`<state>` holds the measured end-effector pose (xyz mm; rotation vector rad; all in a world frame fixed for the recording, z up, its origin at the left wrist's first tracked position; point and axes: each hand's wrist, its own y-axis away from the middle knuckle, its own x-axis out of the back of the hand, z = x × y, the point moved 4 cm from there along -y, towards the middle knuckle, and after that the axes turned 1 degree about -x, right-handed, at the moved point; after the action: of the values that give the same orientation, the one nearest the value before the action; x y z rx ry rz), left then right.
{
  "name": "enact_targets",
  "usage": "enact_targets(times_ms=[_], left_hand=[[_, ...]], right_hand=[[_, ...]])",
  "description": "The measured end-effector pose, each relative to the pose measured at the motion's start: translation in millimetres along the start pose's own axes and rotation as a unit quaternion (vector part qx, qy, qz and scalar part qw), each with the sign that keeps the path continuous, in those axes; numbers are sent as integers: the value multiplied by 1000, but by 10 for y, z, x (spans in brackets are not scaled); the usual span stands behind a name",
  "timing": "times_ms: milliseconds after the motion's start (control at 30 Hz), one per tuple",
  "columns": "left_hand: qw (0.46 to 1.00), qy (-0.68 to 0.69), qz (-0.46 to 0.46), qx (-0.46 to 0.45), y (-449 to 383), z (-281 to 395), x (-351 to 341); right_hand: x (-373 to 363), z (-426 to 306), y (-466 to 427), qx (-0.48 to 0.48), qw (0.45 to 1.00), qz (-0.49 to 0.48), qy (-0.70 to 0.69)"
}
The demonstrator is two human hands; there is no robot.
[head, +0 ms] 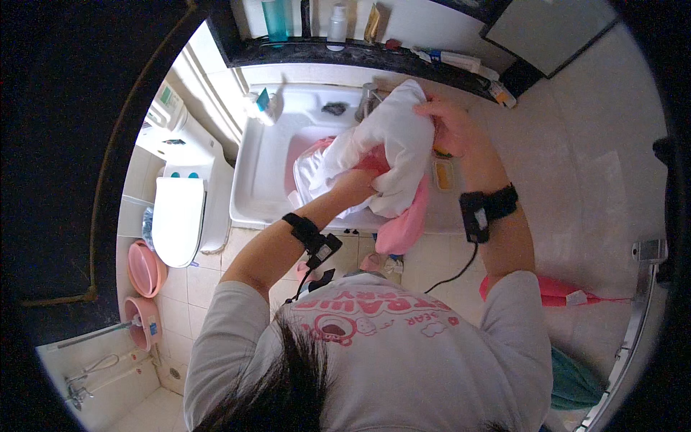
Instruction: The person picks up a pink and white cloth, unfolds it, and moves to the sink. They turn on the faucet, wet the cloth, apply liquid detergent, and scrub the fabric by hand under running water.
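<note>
A white garment with pink parts (402, 135) is bunched up over the front right of a white washbasin (259, 178). My left hand (363, 181) reaches into a fold of the white cloth and grips it; the fingers are mostly covered by fabric. At the upper right edge, my right hand (452, 123) holds the cloth raised close to the metal faucet (368, 100). A pink part (404, 229) hangs over the basin's front rim. Pinkish colour shows in the bowl beneath the garment, where the contents are largely hidden.
A soap dish with a yellow bar (444, 175) sits right of the garment. Bottles and tubes line a dark shelf (302, 53) behind the basin. To the left stand a toilet (178, 221) and pink basins (144, 270). Cables run from both wrist straps.
</note>
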<state>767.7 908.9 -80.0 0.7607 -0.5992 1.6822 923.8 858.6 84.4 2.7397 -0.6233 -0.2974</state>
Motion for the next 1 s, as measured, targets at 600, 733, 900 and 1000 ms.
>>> enact_targets(times_ms=[600,733,900,1000], left_hand=[[950,232,152,141,189,138,1034],[866,454,165,128,209,-16,1237],[679,688,172,189,188,29,1258],[623,747,142,183,111,137,1164]], right_hand=[[289,1301,368,-17,871,217,440],[597,894,179,149,940,230,202],[253,884,376,169,865,278,382],[-499,1265,481,173,905,38,386]])
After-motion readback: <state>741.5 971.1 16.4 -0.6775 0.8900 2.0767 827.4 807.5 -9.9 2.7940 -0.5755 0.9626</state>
